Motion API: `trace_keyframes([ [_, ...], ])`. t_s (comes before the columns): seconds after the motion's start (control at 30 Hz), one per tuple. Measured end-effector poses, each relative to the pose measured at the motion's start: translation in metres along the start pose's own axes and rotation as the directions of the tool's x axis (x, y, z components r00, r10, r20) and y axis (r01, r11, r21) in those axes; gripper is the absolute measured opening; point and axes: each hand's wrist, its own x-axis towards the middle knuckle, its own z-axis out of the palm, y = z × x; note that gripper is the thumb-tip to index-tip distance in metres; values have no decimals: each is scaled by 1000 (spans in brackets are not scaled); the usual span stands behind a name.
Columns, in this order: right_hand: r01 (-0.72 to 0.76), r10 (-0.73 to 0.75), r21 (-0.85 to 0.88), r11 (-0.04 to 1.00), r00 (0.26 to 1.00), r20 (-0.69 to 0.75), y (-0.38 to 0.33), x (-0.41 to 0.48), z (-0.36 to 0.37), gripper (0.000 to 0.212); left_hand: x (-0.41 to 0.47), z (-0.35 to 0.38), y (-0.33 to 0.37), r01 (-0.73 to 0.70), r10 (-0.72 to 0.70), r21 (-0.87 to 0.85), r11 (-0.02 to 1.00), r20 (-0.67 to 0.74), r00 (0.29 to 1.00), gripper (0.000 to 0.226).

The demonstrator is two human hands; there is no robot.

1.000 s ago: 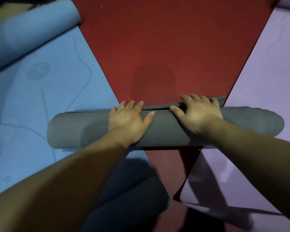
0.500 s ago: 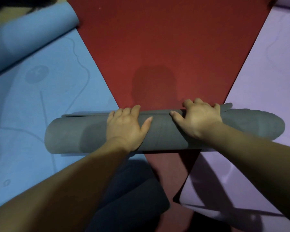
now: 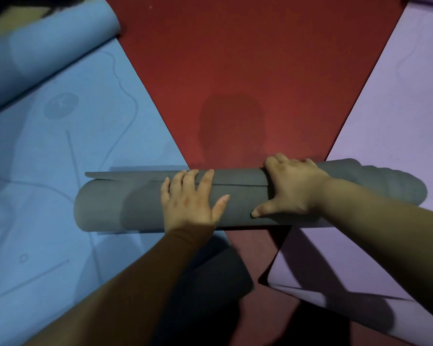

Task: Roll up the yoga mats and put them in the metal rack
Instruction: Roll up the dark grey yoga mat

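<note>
A grey yoga mat (image 3: 125, 203) lies rolled into a thick tube across the floor mats, its loose edge showing as a seam along the top. My left hand (image 3: 190, 203) presses flat on the middle of the roll with fingers spread. My right hand (image 3: 290, 188) grips the roll further right, fingers curled over the far side and thumb on the near side. The roll's right end looks uneven and stepped. No metal rack is in view.
Under the roll lie a blue mat (image 3: 60, 171) on the left, a red mat (image 3: 235, 71) in the middle and a purple mat (image 3: 398, 108) on the right. The blue mat's far end (image 3: 48, 53) is curled up. My dark-clothed leg (image 3: 205, 283) is below the roll.
The loose flap that stuck out beyond my fingers has wrapped onto the roll. The roll has turned and sits lower in view. My right fingers have curled further over it.
</note>
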Motion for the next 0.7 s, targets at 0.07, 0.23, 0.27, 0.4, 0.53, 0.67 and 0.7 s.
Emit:
trace_keyframes([
  [0.07,63,-63,-8,998,998,21,-15,6,0,103,-3,-3,-1,10,-9,-27,1000,21,1000,69],
  [0.23,133,-137,60,989,988,68,-30,17,-3,117,-43,-5,0,230,-243,-177,957,-57,968,72],
  [0.27,142,-147,68,988,986,80,-29,17,-1,118,-53,-7,-3,344,-368,-212,915,-82,926,74],
  [0.4,151,-160,84,985,981,110,-42,18,0,117,-79,-19,-8,642,-724,-521,562,66,687,96],
  [0.53,100,-118,146,984,985,124,-66,24,-1,100,-65,-23,4,685,-748,-712,154,369,552,98],
  [0.67,115,-138,160,980,980,143,-72,15,-5,103,-55,-25,3,723,-796,-690,-13,445,411,97],
  [0.7,115,-138,153,981,979,147,-73,13,-6,103,-58,-25,2,717,-800,-696,-31,447,400,98],
])
